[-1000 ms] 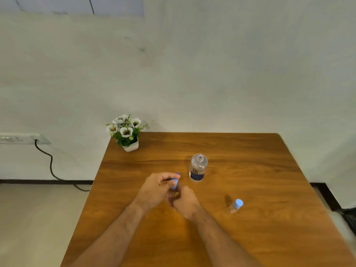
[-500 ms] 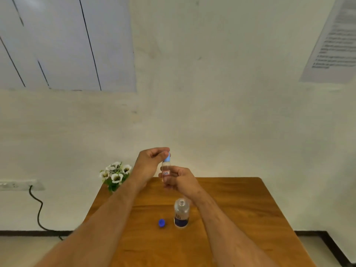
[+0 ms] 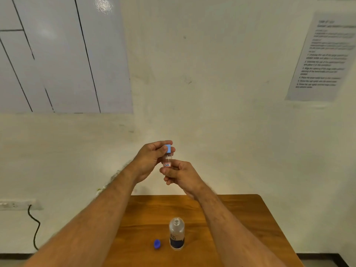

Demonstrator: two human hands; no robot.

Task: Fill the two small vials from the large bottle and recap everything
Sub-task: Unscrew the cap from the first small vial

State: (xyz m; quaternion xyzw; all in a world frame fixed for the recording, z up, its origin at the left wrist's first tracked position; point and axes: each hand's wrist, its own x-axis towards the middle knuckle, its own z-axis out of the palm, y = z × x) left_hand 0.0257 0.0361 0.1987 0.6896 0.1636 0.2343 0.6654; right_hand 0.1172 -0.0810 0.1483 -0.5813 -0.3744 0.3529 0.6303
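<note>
I hold a small clear vial (image 3: 167, 160) upright, high above the table and in front of the wall. It has a red-edged label reading "17B". My right hand (image 3: 180, 175) grips its lower body. The fingers of my left hand (image 3: 152, 158) are wrapped round its light blue cap (image 3: 168, 148), which sits on the vial's neck. The large clear bottle (image 3: 176, 233) with a dark label stands uncapped on the wooden table (image 3: 240, 224). Its dark blue cap (image 3: 157, 244) lies on the table just left of it. The second vial is out of view.
A wall socket (image 3: 17, 204) with a black cable (image 3: 34, 228) is at the lower left. A printed sheet (image 3: 323, 56) hangs on the wall at upper right, a pale panel (image 3: 57, 54) at upper left. The table's right edge runs down to the floor.
Both hands lifted the vial from table height to in front of the wall, and the view tilted up. The plant and the second vial dropped out of view; the bottle's blue cap appeared.
</note>
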